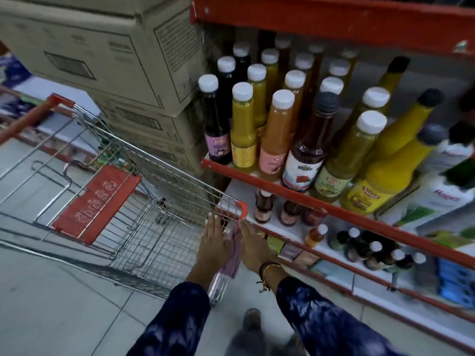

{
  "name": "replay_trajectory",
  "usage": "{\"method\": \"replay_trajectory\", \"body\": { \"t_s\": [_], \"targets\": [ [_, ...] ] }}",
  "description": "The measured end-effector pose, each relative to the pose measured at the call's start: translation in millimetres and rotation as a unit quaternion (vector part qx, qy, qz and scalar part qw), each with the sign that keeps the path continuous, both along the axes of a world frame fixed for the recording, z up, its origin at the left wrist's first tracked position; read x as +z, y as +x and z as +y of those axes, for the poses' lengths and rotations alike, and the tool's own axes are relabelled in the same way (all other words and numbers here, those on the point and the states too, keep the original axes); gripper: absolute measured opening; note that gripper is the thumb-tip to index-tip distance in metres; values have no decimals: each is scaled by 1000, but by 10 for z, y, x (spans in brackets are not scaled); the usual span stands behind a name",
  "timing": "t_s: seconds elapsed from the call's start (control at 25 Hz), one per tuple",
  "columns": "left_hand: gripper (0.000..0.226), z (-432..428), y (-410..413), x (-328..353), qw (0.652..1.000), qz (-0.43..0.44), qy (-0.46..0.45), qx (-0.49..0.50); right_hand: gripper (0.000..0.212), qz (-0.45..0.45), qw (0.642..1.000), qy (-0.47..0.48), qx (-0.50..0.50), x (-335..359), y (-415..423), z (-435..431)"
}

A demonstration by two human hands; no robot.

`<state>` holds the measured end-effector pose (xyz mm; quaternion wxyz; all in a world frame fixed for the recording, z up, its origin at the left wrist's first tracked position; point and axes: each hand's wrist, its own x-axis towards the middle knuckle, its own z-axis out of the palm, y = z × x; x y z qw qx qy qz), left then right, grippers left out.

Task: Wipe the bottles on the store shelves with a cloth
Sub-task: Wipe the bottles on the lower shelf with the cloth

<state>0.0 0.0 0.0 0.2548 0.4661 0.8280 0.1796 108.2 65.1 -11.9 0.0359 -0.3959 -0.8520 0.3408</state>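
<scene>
Left hand [213, 242] and right hand [253, 244], fingers straight, press the cloth [235, 255] between them, low beside the cart [167, 227]. Upright bottles [275, 140] stand on the shelf [282, 188] above and rightward; the right hand is nearer.

Wire shopping cart [96, 204] beside stacked cardboard boxes [102, 60]

"Yogi" on yellow bottle [370, 199] and green bottle [333, 181] labels, 3 o'clock; white bottle [437, 209] word too blurred.
</scene>
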Motion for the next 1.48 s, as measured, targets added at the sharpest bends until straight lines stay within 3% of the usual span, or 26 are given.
{"method": "replay_trajectory", "body": {
  "t_s": [0.08, 0.2, 0.32, 0.44, 0.52, 0.68, 0.8, 0.92, 1.04, 1.2, 1.28, 1.4, 1.48],
  "targets": [
    [66, -10, 71, -81, 996, -71, -46, 25, 62, -25, 999, 19, 25, -54, -3, -9],
    [69, 0, 214, -154, 989, -105, -101, 30, 66, -23, 998, 42, 41, -102, 53, -9],
    [62, 154, 230, 86, 977, -17, -214, 1, 71, -46, 996, 29, 68, -107, 125, 115],
    [37, 399, 203, 554, 944, 37, -291, -153, 77, 5, 993, -37, 114, -21, 224, 293],
    [29, 559, 239, 960, 939, 19, -250, -234, 67, 38, 992, -77, 98, 210, 363, 415],
    [28, 886, 360, 1407, 983, -60, -29, -173, 33, 132, 987, -90, -32, 877, 889, 656],
    [46, 1139, 763, 1565, 958, -115, 148, -216, 31, 202, 972, -40, -114, 1400, 1514, 785],
    [37, 1378, 1346, 1753, 921, -171, 255, -241, 26, 178, 971, 33, -157, 2045, 2195, 813],
    [44, 1653, 1837, 1888, 896, -226, 304, -231, 37, 155, 953, 146, -214, 2835, 2788, 771],
    [65, 1970, 2147, 2024, 926, -175, 290, -165, 44, 150, 890, 325, -282, 3456, 2918, 981],
    [59, 2080, 2176, 2027, 933, -169, 283, -147, 45, 94, 866, 398, -287, 3374, 2617, 1228],
    [37, 2148, 2135, 2013, 937, -139, 289, -140, 45, -15, 887, 416, -200, 2917, 2119, 1443],
    [24, 2160, 2088, 2016, 940, -116, 289, -141, 46, -19, 891, 428, -154, 2668, 2106, 1399]
  ]
}}
